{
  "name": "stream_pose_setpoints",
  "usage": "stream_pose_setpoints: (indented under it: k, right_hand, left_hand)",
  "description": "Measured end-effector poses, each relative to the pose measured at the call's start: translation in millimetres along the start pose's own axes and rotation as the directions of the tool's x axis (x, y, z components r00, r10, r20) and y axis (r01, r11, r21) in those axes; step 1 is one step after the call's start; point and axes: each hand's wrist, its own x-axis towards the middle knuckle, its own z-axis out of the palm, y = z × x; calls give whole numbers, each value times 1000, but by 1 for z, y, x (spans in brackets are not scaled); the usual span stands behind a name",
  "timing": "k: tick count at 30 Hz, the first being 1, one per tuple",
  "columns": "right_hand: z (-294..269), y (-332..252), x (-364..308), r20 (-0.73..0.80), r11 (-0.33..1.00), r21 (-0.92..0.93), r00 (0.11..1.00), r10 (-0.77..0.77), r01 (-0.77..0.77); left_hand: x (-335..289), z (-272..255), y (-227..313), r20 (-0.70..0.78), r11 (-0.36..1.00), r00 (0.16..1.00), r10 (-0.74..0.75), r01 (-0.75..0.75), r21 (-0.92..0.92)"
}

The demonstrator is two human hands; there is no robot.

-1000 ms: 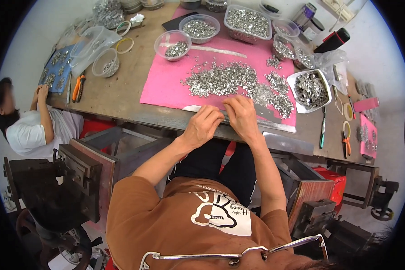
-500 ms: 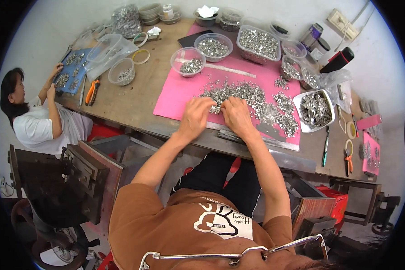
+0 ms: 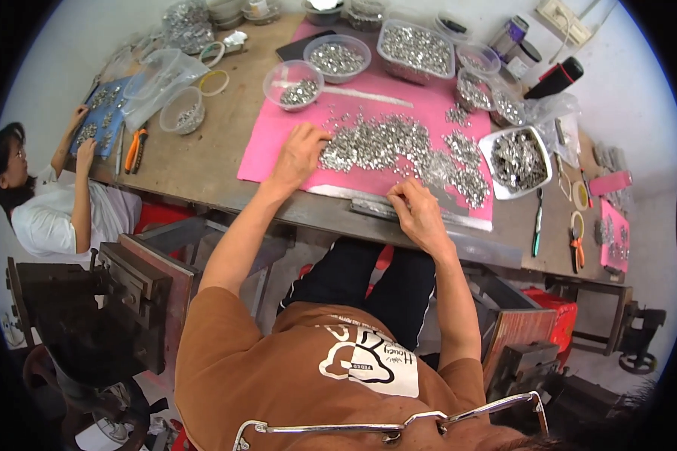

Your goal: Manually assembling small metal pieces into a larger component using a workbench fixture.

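Observation:
A wide heap of small shiny metal pieces (image 3: 376, 144) lies on a pink mat (image 3: 267, 154) in front of me. At the heap's left edge is my left hand (image 3: 301, 155), its fingers curled together and their tips at the pieces; anything in them is too small to make out. My right hand (image 3: 420, 213) is held at the mat's front edge, beside a flat grey metal bar (image 3: 372, 208). Its thumb and fingers are pinched, and what they hold, if anything, cannot be seen. Smaller groups of pieces lie right of the heap.
A white square dish (image 3: 487, 150) of metal pieces stands at the right, with several clear tubs (image 3: 325, 79) behind the heap. Pliers (image 3: 575, 244) and a green-handled tool (image 3: 536, 233) lie at the right. Another person (image 3: 49, 214) works at a blue mat (image 3: 101, 113) on the left.
My hands, close together at the heap's front edge before, have parted. The left has moved left to the heap's side; the right has come toward me and slightly right. The whole view has shifted slightly.

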Motion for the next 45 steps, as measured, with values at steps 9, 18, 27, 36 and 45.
stream_pose_setpoints:
  k: [9, 18, 27, 36, 45]
  right_hand:
    - [19, -4, -23, -161, 989, -18, 975, -150, 149]
    - [31, -5, -27, -198, 960, -222, 956, -215, 169]
    - [33, -11, -28, -203, 905, -356, 927, -316, 231]
    - [20, -11, -25, -131, 932, -269, 950, -285, 243]
    - [14, 15, 19, 11, 972, -189, 990, -138, 138]
  left_hand:
    - [3, 1, -4, -19, 971, 979, -204, 200, -133]
    - [9, 5, 30, -31, 892, 942, -334, 305, -333]
    - [2, 41, 64, 159, 953, 985, 69, -18, -302]
    - [-8, -1, 65, 202, 956, 976, -86, 138, -260]
    - [-10, 8, 64, 286, 993, 954, 84, -57, -100]
